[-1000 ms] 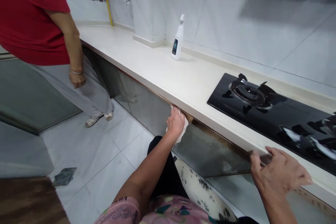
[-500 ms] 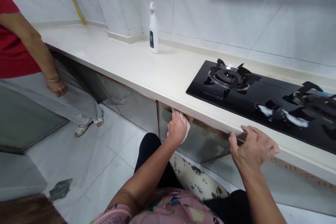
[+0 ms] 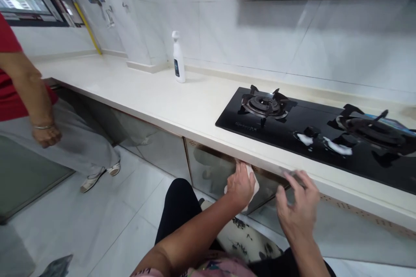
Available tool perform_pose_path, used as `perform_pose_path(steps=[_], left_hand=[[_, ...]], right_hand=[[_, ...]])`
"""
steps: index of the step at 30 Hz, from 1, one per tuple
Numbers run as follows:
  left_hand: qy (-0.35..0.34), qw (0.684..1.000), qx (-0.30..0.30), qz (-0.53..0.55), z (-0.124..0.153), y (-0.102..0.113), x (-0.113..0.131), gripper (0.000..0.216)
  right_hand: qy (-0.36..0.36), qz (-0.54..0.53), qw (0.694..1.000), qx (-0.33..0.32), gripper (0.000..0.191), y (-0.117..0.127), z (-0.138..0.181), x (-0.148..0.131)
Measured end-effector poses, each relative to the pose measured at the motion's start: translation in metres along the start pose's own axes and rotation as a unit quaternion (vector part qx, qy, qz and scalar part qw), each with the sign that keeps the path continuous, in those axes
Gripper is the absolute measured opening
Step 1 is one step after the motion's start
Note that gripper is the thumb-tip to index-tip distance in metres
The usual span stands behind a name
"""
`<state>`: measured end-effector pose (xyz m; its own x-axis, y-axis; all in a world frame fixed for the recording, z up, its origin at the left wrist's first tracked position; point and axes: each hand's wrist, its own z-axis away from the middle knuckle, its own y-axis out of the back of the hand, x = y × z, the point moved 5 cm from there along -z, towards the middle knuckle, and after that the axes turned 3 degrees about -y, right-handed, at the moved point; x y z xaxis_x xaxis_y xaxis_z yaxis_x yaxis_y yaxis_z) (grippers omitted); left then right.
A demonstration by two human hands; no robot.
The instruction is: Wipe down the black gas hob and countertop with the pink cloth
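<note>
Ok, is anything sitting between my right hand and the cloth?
Nothing visible. The white cloth is under the left hand below the counter edge; only bare cabinet front separates it from the right hand.

A small white cloth (image 3: 254, 185) sat crumpled against the top edge of the glass cabinet door (image 3: 211, 175), just under the counter's (image 3: 182, 104) front edge.

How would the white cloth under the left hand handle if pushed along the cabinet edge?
Probably floppy: the white cloth bunches up under the left hand and droops below the palm. Likely light, as the hand alone presses it against the cabinet front. It may crumple rather than slide stiffly.
</note>
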<state>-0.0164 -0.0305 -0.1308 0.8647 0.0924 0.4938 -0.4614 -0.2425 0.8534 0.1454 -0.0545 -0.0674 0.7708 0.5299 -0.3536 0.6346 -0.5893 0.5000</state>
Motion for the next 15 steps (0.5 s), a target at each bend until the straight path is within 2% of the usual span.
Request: perform_pose_path(steps=[2, 4, 7, 9, 11, 15], left_hand=[[-0.038, 0.999, -0.029, 0.003, 0.002, -0.005, 0.011, 0.053], [-0.069, 0.996, -0.059, 0.009, 0.005, -0.013, 0.025, 0.051], [-0.109, 0.988, -0.101, 0.032, 0.009, -0.027, 0.053, 0.052], [-0.166, 0.974, -0.139, 0.063, 0.012, -0.034, 0.075, 0.055], [-0.206, 0.956, -0.178, 0.106, 0.013, -0.037, 0.092, 0.056], [-0.177, 0.937, -0.214, 0.211, 0.014, -0.030, 0.094, 0.057]], right_hand=[[-0.060, -0.060, 0.996, 0.009, 0.030, 0.008, 0.028, 0.008], [-0.137, -0.100, 0.985, -0.031, 0.031, 0.007, 0.064, 0.021], [-0.273, -0.143, 0.944, -0.120, 0.040, 0.001, 0.122, 0.043], [-0.356, -0.166, 0.908, -0.147, 0.047, 0.000, 0.152, 0.055], [-0.417, -0.191, 0.875, -0.154, 0.052, 0.001, 0.170, 0.062], [-0.480, -0.222, 0.838, -0.136, 0.051, 0.011, 0.176, 0.070]])
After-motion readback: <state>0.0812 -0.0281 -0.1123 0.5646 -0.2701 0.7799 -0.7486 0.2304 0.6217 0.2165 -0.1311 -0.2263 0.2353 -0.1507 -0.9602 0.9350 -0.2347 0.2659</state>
